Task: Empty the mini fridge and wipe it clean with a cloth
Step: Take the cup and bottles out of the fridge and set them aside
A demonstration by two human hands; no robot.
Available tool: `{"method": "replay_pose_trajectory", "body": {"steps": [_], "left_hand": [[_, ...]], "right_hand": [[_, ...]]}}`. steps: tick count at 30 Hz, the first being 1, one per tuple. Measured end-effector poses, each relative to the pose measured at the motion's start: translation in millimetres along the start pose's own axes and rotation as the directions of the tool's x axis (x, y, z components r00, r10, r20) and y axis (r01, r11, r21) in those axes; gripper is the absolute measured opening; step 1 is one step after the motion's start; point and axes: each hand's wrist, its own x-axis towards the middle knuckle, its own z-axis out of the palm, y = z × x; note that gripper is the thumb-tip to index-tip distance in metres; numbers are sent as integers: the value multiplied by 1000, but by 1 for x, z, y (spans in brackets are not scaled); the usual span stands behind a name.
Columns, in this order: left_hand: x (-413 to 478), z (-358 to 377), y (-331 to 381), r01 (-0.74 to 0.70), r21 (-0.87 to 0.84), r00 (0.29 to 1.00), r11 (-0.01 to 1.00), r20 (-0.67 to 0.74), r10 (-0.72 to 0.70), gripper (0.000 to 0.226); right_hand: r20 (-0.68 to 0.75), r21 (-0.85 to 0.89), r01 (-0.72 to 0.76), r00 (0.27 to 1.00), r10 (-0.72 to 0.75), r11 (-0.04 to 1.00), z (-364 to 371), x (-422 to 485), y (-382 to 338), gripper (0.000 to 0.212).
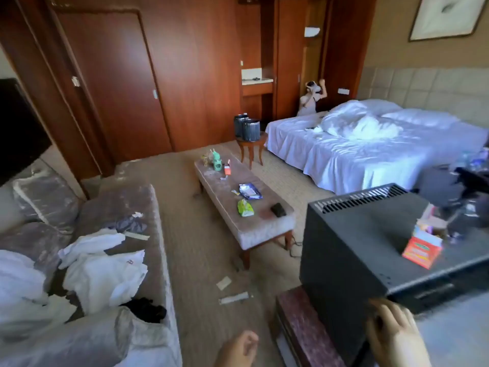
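The black mini fridge [352, 242] stands at the lower right on a dark red stand [299, 324], seen from above and from its side. An orange carton [422, 251] and other small packets sit on its top. My right hand [394, 332] is at the fridge's near top corner, fingers curled at the edge; the view is blurred, so a firm grip is unclear. My left hand [238, 349] hangs low in front of me with loosely curled fingers, holding nothing. White cloths [103, 271] lie heaped on the sofa at left.
A long upholstered bench [264, 229] with snack wrappers and bottles stands mid-room. A sofa [148, 207] fills the left, a white bed [370, 154] the right. Paper scraps litter the carpet [201, 260]. Another person [311, 99] sits beyond the bed. Two bins stand on a round stool [251, 144].
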Motion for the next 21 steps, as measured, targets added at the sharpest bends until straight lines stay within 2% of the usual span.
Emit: {"method": "replay_pose_trajectory", "body": {"steps": [1,2,3,4,6,11,16,18,21], "left_hand": [[14,4,26,-67,2,997,998,34,67,32],[20,2,58,-121,36,991,992,69,119,24],[26,8,80,-181,42,979,983,98,176,18],[33,16,104,-256,42,963,966,94,251,17],[38,36,148,-374,60,924,925,106,367,22],[74,78,232,-611,149,792,778,115,600,35],[99,108,271,-675,311,737,669,321,594,51],[106,116,272,-673,398,739,623,399,543,52],[116,120,268,-653,481,757,585,455,469,55]], "right_hand": [[13,-11,-4,1000,4,1000,-5,-1,1,36],[-20,-64,-50,999,49,997,-17,-1,3,30],[9,-125,-103,994,105,987,-23,-5,13,27],[56,-168,-168,982,179,971,-30,-7,22,31],[195,-194,-235,942,272,952,-37,-16,47,42],[314,-231,-286,883,349,930,-43,3,71,47],[426,-260,-319,809,405,911,-30,9,77,53],[441,-265,-340,790,427,902,-25,8,80,59],[408,-285,-344,801,438,895,-22,9,82,59]]}}
